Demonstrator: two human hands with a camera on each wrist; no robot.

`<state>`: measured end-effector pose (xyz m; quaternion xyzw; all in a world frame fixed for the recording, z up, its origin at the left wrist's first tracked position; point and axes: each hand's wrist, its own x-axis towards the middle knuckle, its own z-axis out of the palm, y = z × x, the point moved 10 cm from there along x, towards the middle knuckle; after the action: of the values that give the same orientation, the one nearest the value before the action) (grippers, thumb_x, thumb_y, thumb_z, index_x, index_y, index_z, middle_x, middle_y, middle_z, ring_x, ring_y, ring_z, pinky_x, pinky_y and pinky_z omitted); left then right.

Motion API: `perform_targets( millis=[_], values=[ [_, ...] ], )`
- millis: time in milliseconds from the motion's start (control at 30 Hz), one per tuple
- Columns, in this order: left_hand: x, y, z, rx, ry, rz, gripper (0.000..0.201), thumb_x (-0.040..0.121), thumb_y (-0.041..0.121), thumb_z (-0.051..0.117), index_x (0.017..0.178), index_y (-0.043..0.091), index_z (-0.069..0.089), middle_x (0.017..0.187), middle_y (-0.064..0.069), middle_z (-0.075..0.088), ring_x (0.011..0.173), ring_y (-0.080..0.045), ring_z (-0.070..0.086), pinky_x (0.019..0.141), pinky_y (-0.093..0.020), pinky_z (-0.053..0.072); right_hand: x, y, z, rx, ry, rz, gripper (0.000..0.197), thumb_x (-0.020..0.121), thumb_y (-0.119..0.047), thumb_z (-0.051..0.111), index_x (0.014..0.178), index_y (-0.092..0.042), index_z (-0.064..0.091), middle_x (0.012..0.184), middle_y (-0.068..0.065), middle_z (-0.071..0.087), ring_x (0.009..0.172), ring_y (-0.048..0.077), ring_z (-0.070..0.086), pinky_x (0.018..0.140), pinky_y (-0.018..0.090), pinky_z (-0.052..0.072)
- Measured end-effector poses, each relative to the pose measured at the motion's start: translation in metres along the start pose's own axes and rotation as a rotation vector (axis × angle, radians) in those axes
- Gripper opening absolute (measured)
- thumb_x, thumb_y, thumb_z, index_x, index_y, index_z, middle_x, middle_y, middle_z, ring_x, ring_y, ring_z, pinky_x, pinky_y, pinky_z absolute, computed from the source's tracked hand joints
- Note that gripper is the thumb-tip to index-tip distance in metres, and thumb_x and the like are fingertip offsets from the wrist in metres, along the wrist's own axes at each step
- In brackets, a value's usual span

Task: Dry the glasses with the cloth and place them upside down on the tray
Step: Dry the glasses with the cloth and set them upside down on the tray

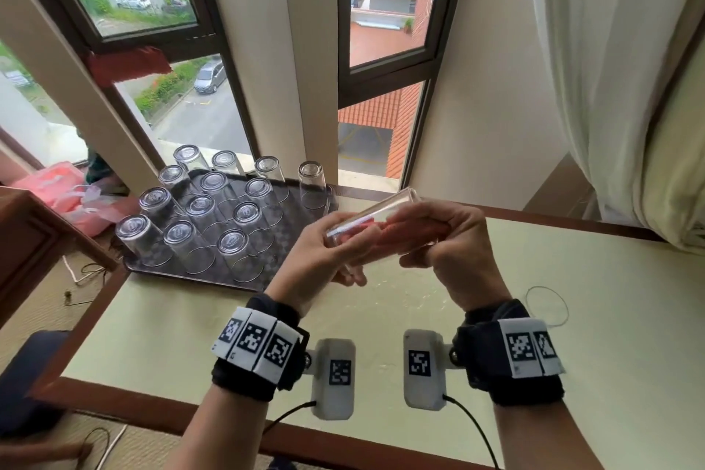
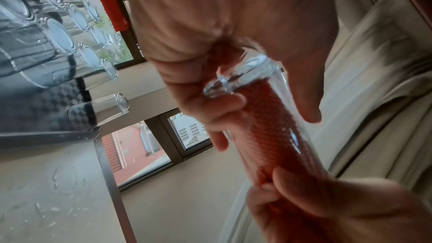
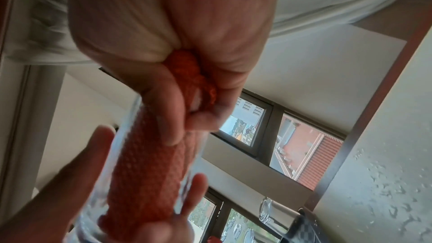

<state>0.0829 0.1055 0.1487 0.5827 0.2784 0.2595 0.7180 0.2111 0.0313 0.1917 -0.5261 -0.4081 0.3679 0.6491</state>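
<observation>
Both hands hold one clear glass (image 1: 381,212) on its side above the table, to the right of the tray. My left hand (image 1: 335,248) grips its thick base end (image 2: 245,75). A red cloth (image 1: 404,231) is stuffed inside the glass (image 3: 131,117), and the cloth (image 3: 149,163) fills most of its length. My right hand (image 1: 431,237) grips the bunched cloth end (image 3: 194,73) at the glass mouth. The dark checkered tray (image 1: 183,277) carries several glasses (image 1: 198,210) standing upside down in rows.
The pale table (image 1: 610,355) has a brown raised edge, water drops (image 1: 400,290) under the hands and a thin ring mark (image 1: 547,305) at the right. A second red cloth (image 1: 129,63) hangs on the window frame. Pink bags (image 1: 72,195) lie left of the tray. A curtain (image 1: 610,88) hangs at the right.
</observation>
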Motion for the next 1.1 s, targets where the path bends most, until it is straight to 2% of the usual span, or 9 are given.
perform_targets(
  millis=[67, 233, 467, 700, 767, 833, 933, 1000, 1100],
  values=[
    [0.002, 0.007, -0.005, 0.04, 0.063, 0.064, 0.072, 0.051, 0.05, 0.089, 0.107, 0.012, 0.064, 0.074, -0.002, 0.071, 0.05, -0.013, 0.06, 0.049, -0.023, 0.05, 0.0, -0.003, 0.004, -0.052, -0.038, -0.01, 0.061, 0.058, 0.036, 0.05, 0.085, -0.012, 0.074, 0.083, 0.0, 0.076, 0.08, 0.016, 0.073, 0.054, 0.029, 0.058],
    [-0.006, 0.024, 0.001, 0.202, 0.096, 0.336, 0.07, 0.053, 0.027, 0.091, 0.115, 0.018, 0.06, 0.104, -0.005, 0.074, 0.094, -0.018, 0.074, 0.08, -0.028, 0.059, 0.005, 0.011, 0.007, -0.045, -0.137, 0.134, 0.051, 0.045, 0.016, 0.06, 0.082, -0.016, 0.077, 0.073, 0.003, 0.071, 0.06, 0.018, 0.063, 0.045, 0.026, 0.048],
    [-0.004, -0.002, 0.0, 0.147, 0.058, 0.035, 0.072, 0.056, 0.052, 0.08, 0.115, 0.016, 0.059, 0.093, -0.005, 0.071, 0.056, -0.013, 0.064, 0.053, -0.022, 0.053, 0.003, 0.01, 0.0, -0.034, -0.036, 0.11, 0.073, 0.063, 0.037, 0.038, 0.071, -0.024, 0.079, 0.076, 0.002, 0.075, 0.072, 0.023, 0.071, 0.047, 0.031, 0.056],
    [-0.017, 0.038, 0.005, 0.367, 0.12, 0.458, 0.073, 0.057, 0.009, 0.096, 0.12, 0.013, 0.058, 0.107, -0.005, 0.073, 0.096, -0.013, 0.073, 0.083, -0.025, 0.058, 0.002, 0.012, 0.012, 0.14, -0.223, 0.225, 0.04, 0.053, 0.011, 0.073, 0.081, -0.017, 0.08, 0.076, 0.006, 0.073, 0.062, 0.017, 0.065, 0.046, 0.021, 0.053],
    [-0.011, 0.027, 0.002, 0.232, 0.086, 0.32, 0.075, 0.056, 0.02, 0.093, 0.121, 0.016, 0.056, 0.103, -0.003, 0.075, 0.089, -0.015, 0.074, 0.077, -0.027, 0.06, 0.005, 0.005, 0.009, 0.134, -0.172, 0.165, 0.043, 0.051, 0.019, 0.067, 0.078, -0.013, 0.08, 0.075, 0.009, 0.074, 0.063, 0.02, 0.068, 0.048, 0.024, 0.054],
    [-0.007, 0.013, 0.001, 0.097, 0.038, 0.153, 0.067, 0.06, 0.036, 0.085, 0.117, 0.021, 0.056, 0.091, 0.0, 0.075, 0.061, -0.013, 0.066, 0.053, -0.022, 0.054, 0.006, 0.003, 0.007, 0.149, -0.106, 0.138, 0.05, 0.055, 0.029, 0.052, 0.077, -0.008, 0.078, 0.077, 0.013, 0.075, 0.069, 0.027, 0.072, 0.049, 0.027, 0.057],
    [-0.006, 0.006, -0.01, 0.056, 0.069, 0.111, 0.059, 0.063, 0.044, 0.08, 0.112, 0.02, 0.058, 0.08, -0.001, 0.071, 0.043, -0.011, 0.05, 0.038, -0.019, 0.043, 0.005, 0.005, 0.014, 0.109, -0.095, 0.15, 0.05, 0.055, 0.028, 0.048, 0.08, -0.006, 0.077, 0.08, 0.015, 0.074, 0.074, 0.031, 0.071, 0.05, 0.028, 0.058],
    [-0.009, 0.014, -0.015, 0.057, 0.1, 0.179, 0.058, 0.065, 0.03, 0.086, 0.114, 0.016, 0.059, 0.084, -0.004, 0.072, 0.052, -0.009, 0.059, 0.047, -0.018, 0.049, 0.008, 0.011, 0.021, 0.023, -0.131, 0.203, 0.048, 0.062, 0.032, 0.057, 0.086, -0.006, 0.074, 0.083, 0.014, 0.072, 0.075, 0.029, 0.068, 0.052, 0.029, 0.058],
    [-0.011, 0.025, -0.016, 0.165, 0.058, 0.317, 0.068, 0.063, -0.003, 0.09, 0.119, 0.014, 0.056, 0.103, 0.002, 0.074, 0.088, -0.012, 0.073, 0.077, -0.022, 0.056, 0.011, 0.018, 0.027, -0.036, -0.161, 0.243, 0.034, 0.064, 0.008, 0.078, 0.094, -0.007, 0.074, 0.088, 0.014, 0.069, 0.07, 0.022, 0.065, 0.046, 0.025, 0.053]
  ],
)
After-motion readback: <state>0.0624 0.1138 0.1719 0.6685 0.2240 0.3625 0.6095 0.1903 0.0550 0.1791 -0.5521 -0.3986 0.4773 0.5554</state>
